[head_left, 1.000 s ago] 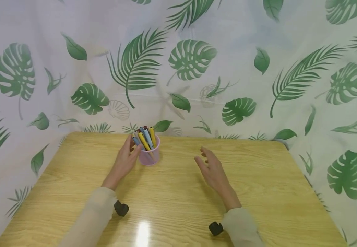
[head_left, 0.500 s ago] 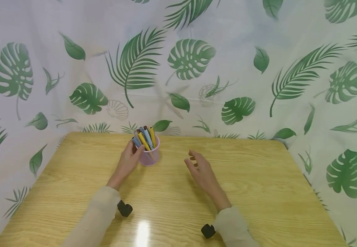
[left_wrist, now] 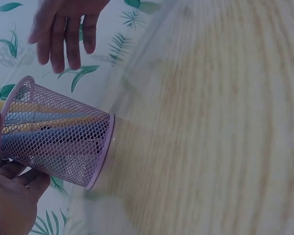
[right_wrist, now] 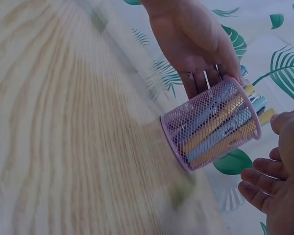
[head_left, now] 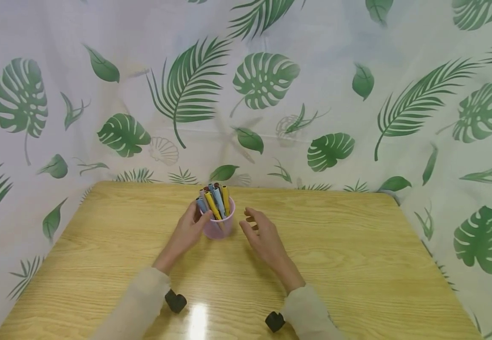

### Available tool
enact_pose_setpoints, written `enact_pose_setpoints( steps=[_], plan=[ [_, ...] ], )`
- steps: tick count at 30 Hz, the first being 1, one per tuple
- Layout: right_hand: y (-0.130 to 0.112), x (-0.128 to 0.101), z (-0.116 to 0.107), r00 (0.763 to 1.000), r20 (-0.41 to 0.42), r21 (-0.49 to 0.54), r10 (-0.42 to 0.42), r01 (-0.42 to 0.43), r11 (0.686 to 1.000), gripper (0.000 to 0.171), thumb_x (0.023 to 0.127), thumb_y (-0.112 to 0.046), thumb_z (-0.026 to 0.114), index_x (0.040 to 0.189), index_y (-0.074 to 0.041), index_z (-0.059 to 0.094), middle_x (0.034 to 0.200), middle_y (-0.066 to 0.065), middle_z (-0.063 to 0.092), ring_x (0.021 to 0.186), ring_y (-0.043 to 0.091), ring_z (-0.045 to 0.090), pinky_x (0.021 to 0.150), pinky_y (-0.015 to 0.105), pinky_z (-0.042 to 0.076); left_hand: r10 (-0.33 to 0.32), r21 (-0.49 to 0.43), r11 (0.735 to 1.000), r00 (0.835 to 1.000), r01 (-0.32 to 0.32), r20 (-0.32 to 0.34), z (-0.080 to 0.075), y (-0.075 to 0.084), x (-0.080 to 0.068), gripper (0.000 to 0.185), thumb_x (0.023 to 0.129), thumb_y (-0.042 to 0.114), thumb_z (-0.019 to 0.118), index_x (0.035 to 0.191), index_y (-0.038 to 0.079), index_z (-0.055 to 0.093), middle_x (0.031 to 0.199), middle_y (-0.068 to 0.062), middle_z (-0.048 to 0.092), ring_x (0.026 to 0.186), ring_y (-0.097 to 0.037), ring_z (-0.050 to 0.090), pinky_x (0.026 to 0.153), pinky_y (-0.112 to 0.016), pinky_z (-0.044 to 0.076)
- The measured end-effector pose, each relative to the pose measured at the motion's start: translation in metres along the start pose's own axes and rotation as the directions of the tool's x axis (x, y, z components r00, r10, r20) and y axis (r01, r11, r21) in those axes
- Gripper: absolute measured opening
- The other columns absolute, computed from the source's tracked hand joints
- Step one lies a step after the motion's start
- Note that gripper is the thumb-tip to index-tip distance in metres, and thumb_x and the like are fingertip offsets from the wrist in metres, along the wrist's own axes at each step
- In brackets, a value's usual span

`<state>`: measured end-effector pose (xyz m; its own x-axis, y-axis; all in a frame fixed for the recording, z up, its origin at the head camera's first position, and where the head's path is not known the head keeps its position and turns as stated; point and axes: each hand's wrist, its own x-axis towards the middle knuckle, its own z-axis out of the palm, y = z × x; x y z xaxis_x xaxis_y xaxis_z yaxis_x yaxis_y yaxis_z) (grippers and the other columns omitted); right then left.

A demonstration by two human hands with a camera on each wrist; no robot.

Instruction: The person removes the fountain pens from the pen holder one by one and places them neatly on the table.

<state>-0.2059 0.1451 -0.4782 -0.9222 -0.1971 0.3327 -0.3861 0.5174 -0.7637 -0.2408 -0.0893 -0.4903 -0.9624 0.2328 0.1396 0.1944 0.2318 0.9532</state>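
A pink mesh pen cup (head_left: 218, 230) stands upright on the wooden table, filled with several markers (head_left: 218, 203) in yellow, blue and grey. My left hand (head_left: 187, 231) grips the cup from its left side, thumb near the rim in front and fingers round the side. Just to the right of the cup, my right hand (head_left: 265, 239) hovers with relaxed fingers and holds nothing. In the left wrist view the mesh cup (left_wrist: 59, 137) shows the markers through its wall. The right wrist view shows the cup (right_wrist: 210, 129) between both hands, with the right fingers apart from it.
The light wood table (head_left: 356, 264) reaches back to a white cloth (head_left: 288, 28) printed with green leaves, hanging behind and at the sides. A black wrist camera (head_left: 175, 301) sits at the left cuff, another black camera (head_left: 275, 322) at the right.
My left hand has closed on the cup and shifted it to the right and a little nearer. My right hand has moved left, close to the cup.
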Motion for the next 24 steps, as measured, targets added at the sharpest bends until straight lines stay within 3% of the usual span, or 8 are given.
enact_pose_setpoints(
  steps=[17, 24],
  plan=[
    [-0.004, 0.005, 0.009, 0.99, -0.107, -0.001, -0.089, 0.09, 0.996, 0.042, 0.105, -0.013, 0.063, 0.142, 0.005, 0.055, 0.126, 0.018, 0.066, 0.108, 0.028, 0.066, 0.086, 0.039, 0.061, -0.025, -0.041, 0.999, 0.998, 0.027, 0.056, 0.023, 0.012, -0.021, 0.066, 0.109, 0.027, 0.056, 0.161, 0.0, 0.026, 0.161, -0.027, 0.033, 0.148, -0.041, 0.034, 0.12, -0.05, 0.033],
    [-0.007, 0.007, 0.011, 0.986, -0.135, -0.019, -0.102, 0.1, 0.995, 0.031, 0.102, -0.01, 0.067, 0.129, 0.004, 0.063, 0.119, 0.017, 0.068, 0.103, 0.026, 0.066, 0.084, 0.039, 0.061, -0.003, -0.066, 0.998, 0.996, 0.009, 0.091, 0.025, 0.014, -0.029, 0.065, 0.107, 0.026, 0.059, 0.16, 0.002, 0.03, 0.16, -0.025, 0.037, 0.148, -0.039, 0.036, 0.119, -0.049, 0.035]
  ],
)
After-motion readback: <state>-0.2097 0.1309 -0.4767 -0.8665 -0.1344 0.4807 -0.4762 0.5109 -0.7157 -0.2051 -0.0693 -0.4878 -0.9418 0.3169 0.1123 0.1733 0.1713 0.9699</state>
